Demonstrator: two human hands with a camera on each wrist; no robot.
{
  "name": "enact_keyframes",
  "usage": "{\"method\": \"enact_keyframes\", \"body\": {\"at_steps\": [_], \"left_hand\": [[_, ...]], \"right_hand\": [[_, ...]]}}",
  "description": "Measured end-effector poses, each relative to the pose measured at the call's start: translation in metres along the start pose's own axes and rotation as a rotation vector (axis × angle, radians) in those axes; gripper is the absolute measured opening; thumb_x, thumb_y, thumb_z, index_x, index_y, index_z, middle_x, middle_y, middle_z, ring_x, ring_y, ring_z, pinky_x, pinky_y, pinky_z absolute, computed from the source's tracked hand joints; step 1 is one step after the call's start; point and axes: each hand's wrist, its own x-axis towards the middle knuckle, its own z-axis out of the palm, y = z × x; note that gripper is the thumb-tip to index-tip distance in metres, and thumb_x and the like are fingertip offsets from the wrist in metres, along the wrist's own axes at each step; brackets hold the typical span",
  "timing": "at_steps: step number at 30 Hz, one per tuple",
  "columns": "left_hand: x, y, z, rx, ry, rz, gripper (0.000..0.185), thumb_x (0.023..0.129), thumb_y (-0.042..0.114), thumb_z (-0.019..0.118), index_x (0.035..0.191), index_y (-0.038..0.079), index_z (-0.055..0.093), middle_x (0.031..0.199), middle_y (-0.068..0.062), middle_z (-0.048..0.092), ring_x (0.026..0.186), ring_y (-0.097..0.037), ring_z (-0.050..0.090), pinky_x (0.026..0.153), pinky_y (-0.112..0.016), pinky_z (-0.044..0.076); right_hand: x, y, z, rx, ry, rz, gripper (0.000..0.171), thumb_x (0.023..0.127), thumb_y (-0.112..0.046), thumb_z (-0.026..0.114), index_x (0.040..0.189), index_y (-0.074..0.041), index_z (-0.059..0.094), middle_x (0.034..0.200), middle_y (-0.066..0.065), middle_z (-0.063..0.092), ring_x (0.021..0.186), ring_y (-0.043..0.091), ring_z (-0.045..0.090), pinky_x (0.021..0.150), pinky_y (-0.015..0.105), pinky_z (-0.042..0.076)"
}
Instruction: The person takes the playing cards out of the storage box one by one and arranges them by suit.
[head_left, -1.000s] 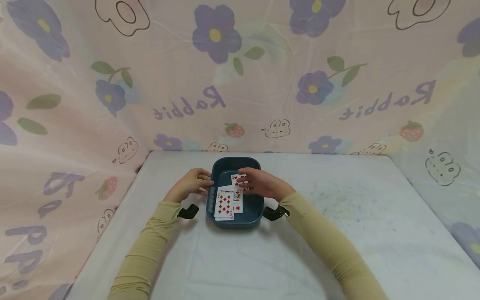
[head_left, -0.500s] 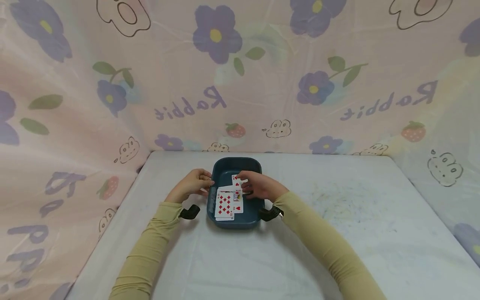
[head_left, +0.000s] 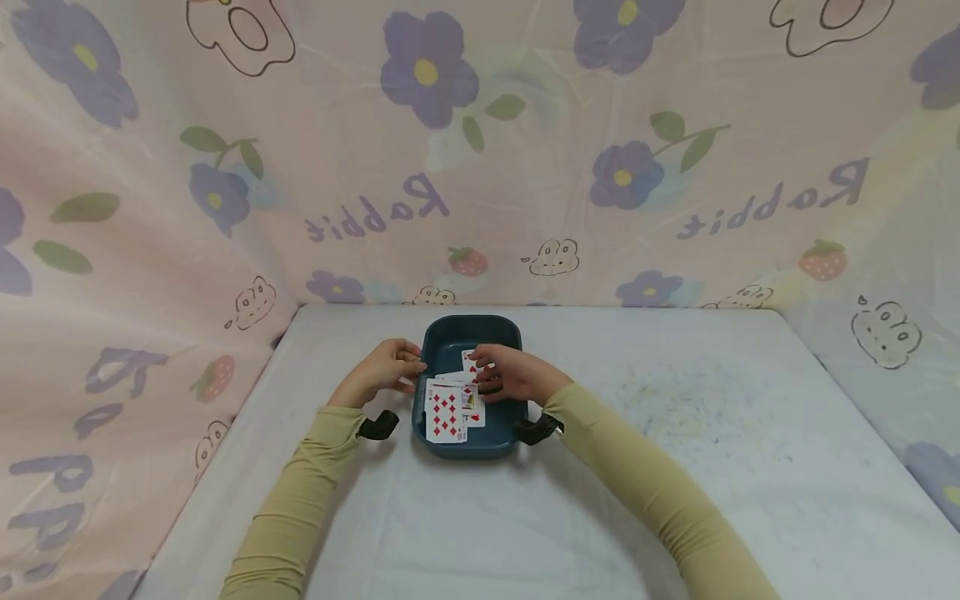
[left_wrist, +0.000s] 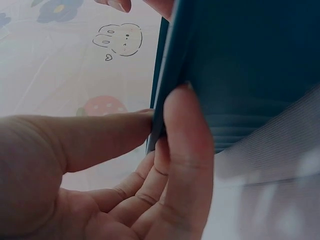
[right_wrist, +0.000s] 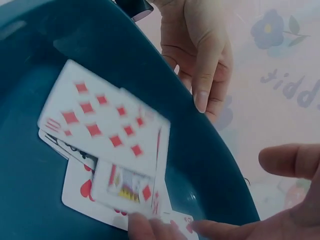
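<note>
We keep the left hand [head_left: 382, 369] clamped on the rim of the blue tray [head_left: 435, 333], thumb inside, fingers outside, at frame centre. The right hand [head_left: 510, 375] pinches a heart card [head_left: 470, 361] by its edge over the tray. The ten of diamonds [head_left: 446, 414] tops the cards below. We judge it best to lower the card flat and steady the tray.

Olive-yellow sleeves [head_left: 300, 492] (black wrist mounts [head_left: 377, 426])
</note>
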Motion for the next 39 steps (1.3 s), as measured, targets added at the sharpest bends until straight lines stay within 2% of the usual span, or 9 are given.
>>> {"method": "enact_keyframes", "body": {"at_steps": [9,15,21,24,30,35,39], "left_hand": [[0.001,-0.001,-0.001,-0.009,0.004,-0.010,0.035,0.094,0.005,0.060,0.122,-0.009,0.045,0.100,-0.016,0.057,0.077,-0.019,0.060,0.066,-0.035,0.057],[0.000,0.001,0.000,0.000,0.009,-0.010,0.035,0.094,0.005,0.059,0.123,-0.009,0.045,0.103,-0.019,0.058,0.077,-0.019,0.060,0.068,-0.037,0.057],[-0.001,0.002,0.002,0.011,-0.001,-0.005,0.034,0.095,0.005,0.058,0.122,-0.009,0.046,0.106,-0.022,0.058,0.079,-0.021,0.061,0.068,-0.037,0.057],[-0.002,0.003,0.002,0.014,0.001,-0.004,0.033,0.095,0.005,0.058,0.122,-0.009,0.046,0.107,-0.022,0.058,0.080,-0.024,0.062,0.067,-0.037,0.057],[-0.002,0.004,0.001,0.023,0.010,-0.012,0.033,0.095,0.005,0.058,0.123,-0.008,0.046,0.111,-0.025,0.056,0.083,-0.027,0.062,0.069,-0.038,0.057],[-0.002,0.004,0.002,0.022,0.009,-0.015,0.033,0.095,0.006,0.058,0.122,-0.007,0.047,0.108,-0.022,0.057,0.084,-0.027,0.062,0.067,-0.036,0.057],[-0.004,0.003,0.001,0.018,0.009,-0.015,0.032,0.095,0.006,0.059,0.121,-0.007,0.047,0.105,-0.019,0.057,0.081,-0.025,0.062,0.067,-0.035,0.057]], "right_hand": [[0.004,0.004,0.003,-0.094,-0.014,0.013,0.056,0.094,-0.031,0.053,0.135,0.005,0.042,0.125,0.027,0.051,0.108,0.036,0.054,0.092,0.049,0.047],[0.000,0.004,0.003,-0.162,-0.042,0.024,0.053,0.095,-0.031,0.051,0.132,0.007,0.044,0.119,0.026,0.055,0.104,0.035,0.054,0.093,0.047,0.045],[0.000,0.003,0.004,-0.206,0.009,0.002,0.051,0.096,-0.031,0.052,0.131,0.005,0.047,0.123,0.022,0.052,0.107,0.033,0.051,0.097,0.045,0.042],[0.002,0.003,0.003,-0.191,0.029,-0.020,0.051,0.096,-0.031,0.052,0.132,0.004,0.047,0.127,0.021,0.048,0.112,0.034,0.048,0.100,0.046,0.039],[0.003,0.001,0.003,-0.117,-0.039,-0.013,0.058,0.095,-0.031,0.052,0.137,0.007,0.039,0.130,0.027,0.048,0.120,0.038,0.048,0.103,0.049,0.038],[0.006,0.002,0.005,-0.026,-0.061,0.040,0.061,0.095,-0.029,0.050,0.139,0.009,0.033,0.133,0.028,0.046,0.122,0.037,0.047,0.104,0.048,0.036],[0.011,0.003,0.005,0.001,-0.045,0.078,0.061,0.093,-0.030,0.052,0.137,0.009,0.035,0.130,0.026,0.048,0.119,0.035,0.049,0.100,0.046,0.039]]}}
